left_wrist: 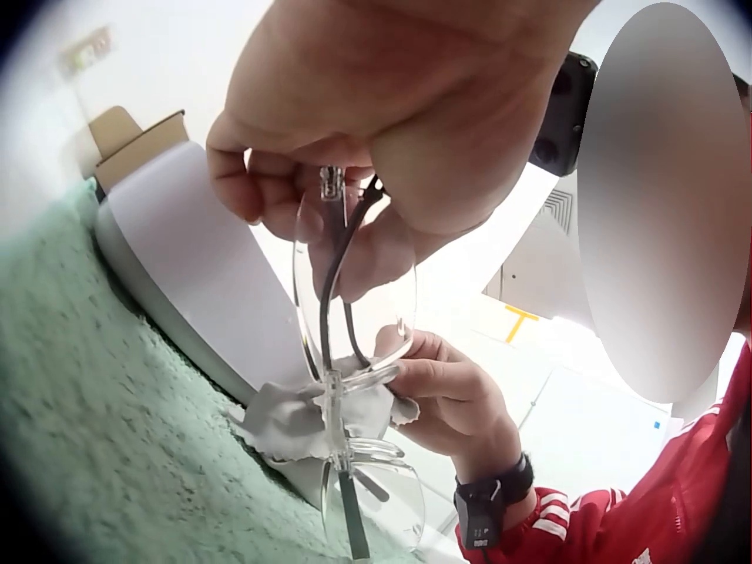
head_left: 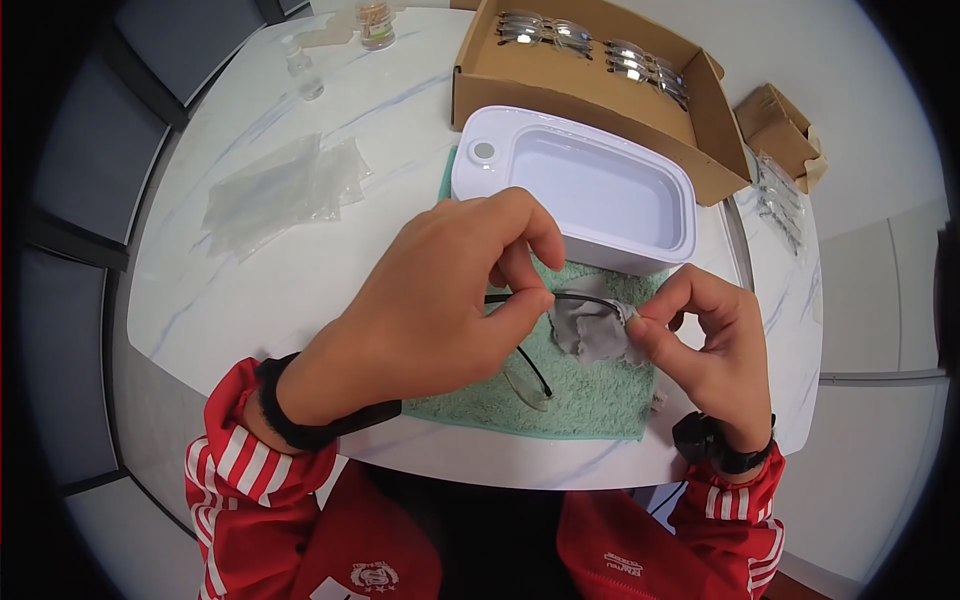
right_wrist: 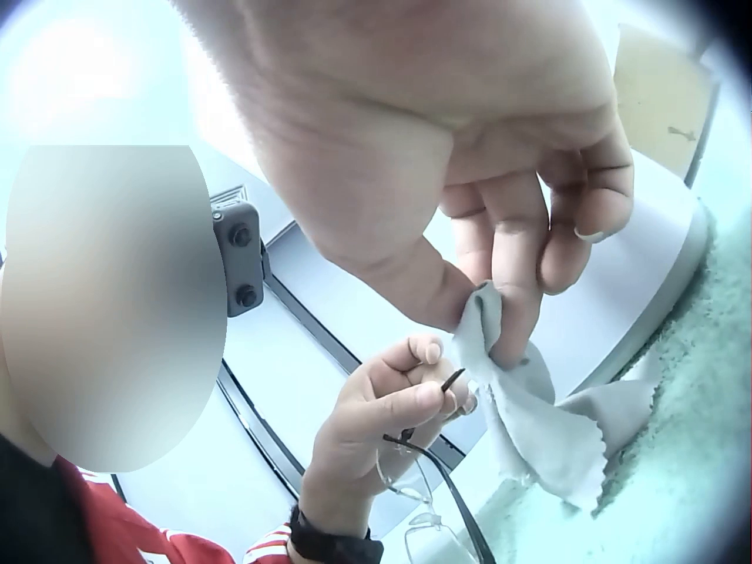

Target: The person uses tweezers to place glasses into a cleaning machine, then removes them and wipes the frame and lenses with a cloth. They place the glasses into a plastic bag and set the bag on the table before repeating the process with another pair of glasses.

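Note:
My left hand pinches a pair of eyeglasses with clear lenses and thin dark temples, near the hinge side of one temple. That temple runs rightward into a grey scalloped-edge cleaning cloth. Thumb and fingers of my right hand pinch the cloth around the temple's far end. In the left wrist view the clear lenses hang below the left hand. The right wrist view shows the cloth draping down from the right fingertips. Part of the frame is hidden behind the left hand in the head view.
A green towel lies under the hands. On its back edge stands a white ultrasonic-cleaner-like tub. Behind is a cardboard box holding several eyeglasses. Clear plastic bags, a small bottle and a jar are at left.

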A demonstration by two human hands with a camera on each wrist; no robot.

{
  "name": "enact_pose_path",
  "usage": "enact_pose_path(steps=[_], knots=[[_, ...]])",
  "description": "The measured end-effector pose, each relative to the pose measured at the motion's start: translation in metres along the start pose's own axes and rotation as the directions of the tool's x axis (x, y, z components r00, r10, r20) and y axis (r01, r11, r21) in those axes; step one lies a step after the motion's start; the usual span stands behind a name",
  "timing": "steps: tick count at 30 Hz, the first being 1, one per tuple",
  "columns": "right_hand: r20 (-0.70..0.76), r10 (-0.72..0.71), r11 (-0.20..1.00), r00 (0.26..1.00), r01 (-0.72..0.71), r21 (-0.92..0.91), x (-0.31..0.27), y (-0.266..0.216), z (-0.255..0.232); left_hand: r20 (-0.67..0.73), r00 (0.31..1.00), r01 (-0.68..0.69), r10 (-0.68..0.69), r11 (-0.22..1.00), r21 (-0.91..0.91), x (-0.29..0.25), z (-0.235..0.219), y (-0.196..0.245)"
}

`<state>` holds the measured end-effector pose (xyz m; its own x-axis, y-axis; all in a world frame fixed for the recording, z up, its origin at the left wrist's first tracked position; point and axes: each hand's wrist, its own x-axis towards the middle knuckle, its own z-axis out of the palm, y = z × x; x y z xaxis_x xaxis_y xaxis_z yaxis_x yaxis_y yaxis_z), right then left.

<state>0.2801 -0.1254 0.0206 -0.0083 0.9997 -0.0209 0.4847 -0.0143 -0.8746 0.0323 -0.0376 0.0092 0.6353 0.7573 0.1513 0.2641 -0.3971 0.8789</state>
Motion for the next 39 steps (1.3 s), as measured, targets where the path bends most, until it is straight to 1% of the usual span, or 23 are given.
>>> enact_pose_path(steps=[2,6,8,9,11,13,15,16,17,20,22,23,25,27,29,31,32,33,34,35,37,38,39], knots=[[0.003,-0.009,1.000,1.000,0.009,0.019,-0.001,-0.001,-0.004,0.007,0.997,0.071,-0.071,0.997,-0.012,0.000,-0.002,0.002],[-0.026,-0.002,0.993,1.000,0.005,0.115,-0.003,0.010,-0.015,-0.026,0.997,0.074,-0.074,0.997,0.011,-0.004,-0.006,-0.006],[-0.040,0.018,0.992,0.999,-0.013,0.129,-0.004,0.011,-0.017,-0.020,0.995,0.096,-0.098,0.992,-0.080,-0.004,-0.007,-0.005],[-0.044,0.038,0.989,0.998,-0.031,0.144,-0.004,0.010,-0.017,-0.007,0.995,0.095,-0.096,0.993,-0.076,-0.004,-0.006,-0.006],[-0.056,0.069,0.983,0.996,-0.058,0.174,-0.003,0.012,-0.017,-0.007,1.000,-0.010,0.010,0.994,-0.111,-0.004,-0.004,-0.009],[-0.022,-0.152,0.988,0.988,0.152,-0.003,-0.001,0.018,-0.015,0.030,0.999,-0.026,0.029,0.996,-0.080,-0.005,-0.004,-0.006],[-0.025,-0.156,0.988,0.987,0.156,-0.008,0.000,0.019,-0.015,0.062,0.997,-0.040,0.043,0.998,-0.048,-0.004,-0.006,-0.006],[-0.019,-0.171,0.985,0.985,0.171,-0.033,0.000,0.021,-0.014,0.074,0.993,-0.095,0.096,0.995,-0.022,-0.003,-0.007,-0.008],[-0.023,-0.166,0.986,0.986,0.166,-0.023,-0.001,0.022,-0.013,0.086,0.985,-0.151,0.150,0.989,0.000,-0.002,-0.007,-0.009],[-0.047,-0.105,0.991,0.993,0.108,0.083,-0.004,0.023,-0.009,0.089,0.985,-0.147,0.148,0.989,-0.009,-0.002,-0.005,-0.009],[0.004,-0.030,0.979,1.000,0.029,0.200,-0.006,0.019,-0.009,0.101,0.982,-0.158,0.158,0.987,-0.008,-0.001,-0.004,-0.006],[0.002,-0.026,0.979,1.000,0.026,0.201,-0.006,0.018,-0.008,0.107,0.980,-0.171,0.170,0.985,-0.005,0.000,-0.004,-0.005],[0.042,0.056,0.938,0.998,-0.067,0.341,-0.006,0.015,-0.005,0.115,0.982,-0.153,0.151,0.988,0.007,0.000,-0.002,-0.001],[0.086,0.074,0.908,0.994,-0.103,0.406,-0.007,0.012,-0.001,0.120,0.984,-0.134,0.131,0.991,0.021,-0.001,0.001,0.001],[0.130,0.087,0.873,0.988,-0.139,0.467,-0.005,0.009,0.002,0.136,0.974,-0.192,0.179,0.977,0.090,0.001,0.005,0.002],[0.241,-0.052,0.970,0.969,-0.009,0.244,-0.003,0.006,0.002,0.138,0.979,-0.166,0.152,0.982,0.092,0.002,0.010,0.006],[0.240,-0.049,0.968,0.970,-0.013,0.250,-0.002,0.006,0.006,0.138,0.982,-0.144,0.130,0.985,0.093,0.003,0.013,0.009],[0.224,-0.104,0.969,0.969,0.048,0.241,-0.002,0.005,0.012,0.144,0.981,-0.141,0.127,0.986,0.094,0.003,0.014,0.009],[0.207,-0.158,0.967,0.965,0.109,0.231,-0.001,0.005,0.015,0.161,0.976,-0.163,0.146,0.982,0.094,0.004,0.016,0.009],[0.202,-0.156,0.966,0.967,0.107,0.234,-0.002,0.004,0.016,0.177,0.970,-0.186,0.168,0.978,0.093,0.005,0.017,0.009],[0.247,0.030,0.931,0.969,-0.117,0.347,-0.002,0.000,0.014,0.179,0.972,-0.174,0.155,0.981,0.092,0.006,0.014,0.011],[0.242,0.029,0.932,0.970,-0.114,0.345,-0.002,-0.001,0.012,0.170,0.974,-0.168,0.149,0.981,0.097,0.005,0.012,0.011],[0.289,0.068,0.915,0.955,-0.175,0.364,-0.002,-0.001,0.008,0.170,0.973,-0.174,0.156,0.980,0.100,0.003,0.009,0.011]])
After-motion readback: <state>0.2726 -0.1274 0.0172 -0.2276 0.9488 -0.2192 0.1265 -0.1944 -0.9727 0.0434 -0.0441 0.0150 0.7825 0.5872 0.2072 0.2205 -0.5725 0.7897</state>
